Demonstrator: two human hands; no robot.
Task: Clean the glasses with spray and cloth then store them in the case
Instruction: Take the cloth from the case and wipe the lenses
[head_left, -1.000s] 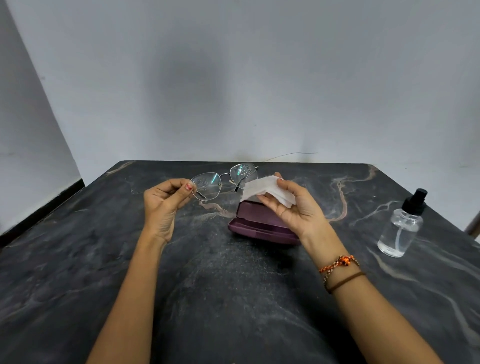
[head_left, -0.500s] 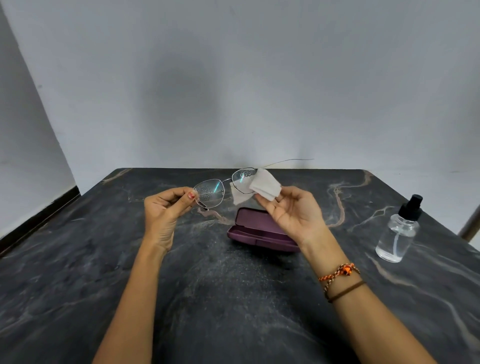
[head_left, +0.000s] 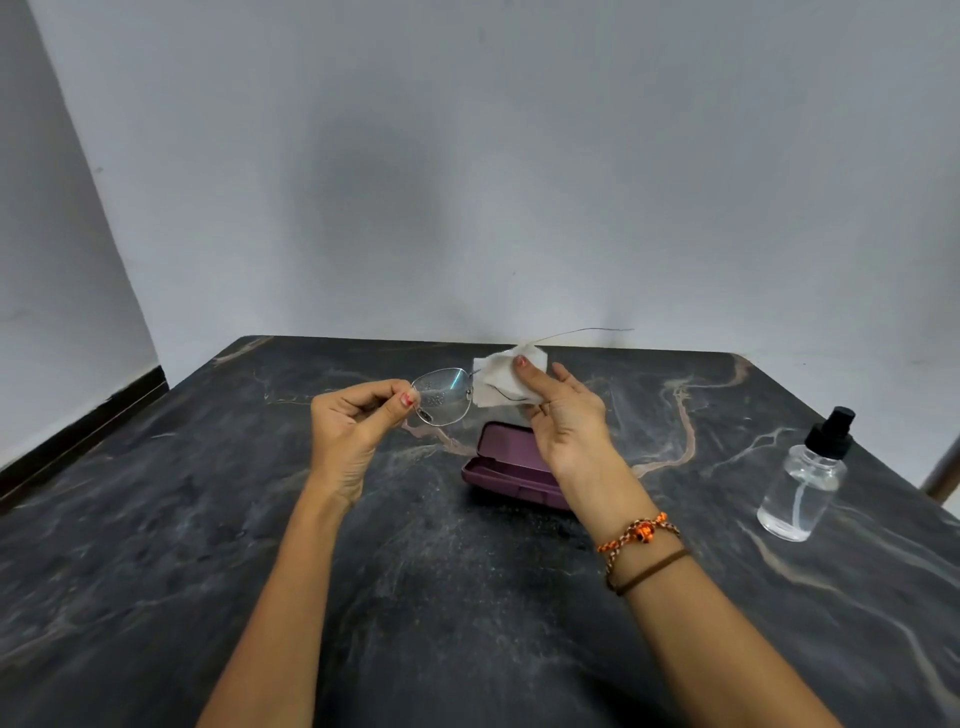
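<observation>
The glasses (head_left: 444, 395) are pinched at the outer rim of one lens by the left hand (head_left: 353, 431), thumb and forefinger closed tight, so the frame is steadied in the air. The cloth (head_left: 501, 376) is folded over the other lens and pressed between thumb and fingers of the right hand (head_left: 563, 415), closed on it for wiping. Droplets are seen on the bare lens, so wiping is judged barely begun. The case (head_left: 511, 465) is left open just below the right fingers, ready. The spray bottle (head_left: 802, 480) stands well apart, right of them, on the table (head_left: 156, 519).
</observation>
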